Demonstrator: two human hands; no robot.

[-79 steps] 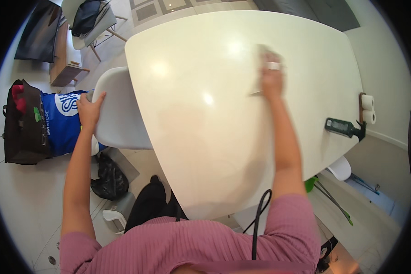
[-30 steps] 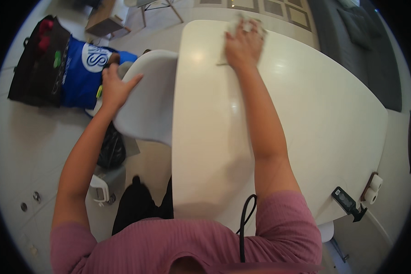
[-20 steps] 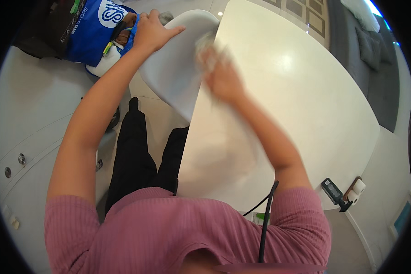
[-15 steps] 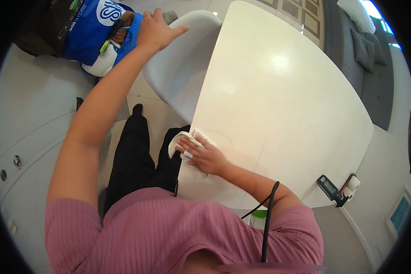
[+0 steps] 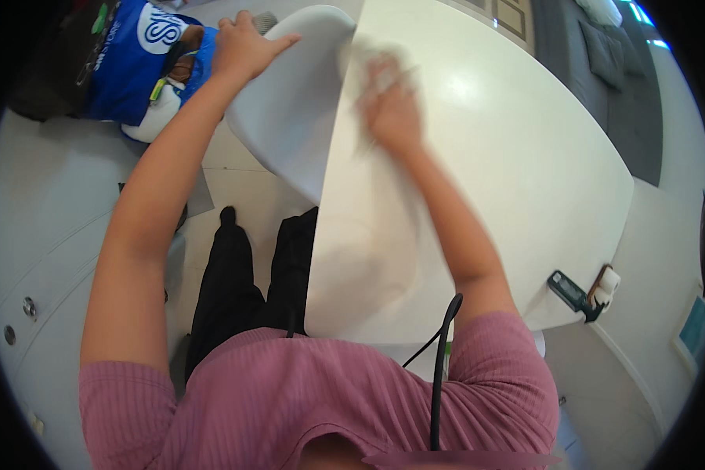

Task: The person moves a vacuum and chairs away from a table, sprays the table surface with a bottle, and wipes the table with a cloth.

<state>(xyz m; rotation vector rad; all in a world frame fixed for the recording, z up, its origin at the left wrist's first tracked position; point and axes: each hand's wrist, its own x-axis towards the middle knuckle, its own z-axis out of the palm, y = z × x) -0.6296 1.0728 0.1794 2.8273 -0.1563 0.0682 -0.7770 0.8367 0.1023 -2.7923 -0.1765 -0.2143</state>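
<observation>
My right hand (image 5: 393, 113) is pressed on the white table (image 5: 517, 172) near its left edge, blurred by motion. A pale cloth (image 5: 392, 56) shows smeared around its fingers and moves along with it. My left hand (image 5: 247, 51) is held out at the far left beside the rim of a white moulded chair (image 5: 298, 86). Its fingers are spread with the thumb stretched out over the chair, and it holds nothing. I cannot tell whether it touches the chair.
A blue bag (image 5: 129, 63) filled with things stands left of the chair. On the table's right side are a dark bottle (image 5: 568, 290) and a brown holder with white rolls (image 5: 605, 283). A grey sofa (image 5: 634, 117) stands beyond. A black cord (image 5: 445, 368) hangs before my chest.
My right hand has slid the cloth from the near left edge of the table toward its far left part, straightening the arm. My left hand has kept its pose; the view has shifted slightly.
</observation>
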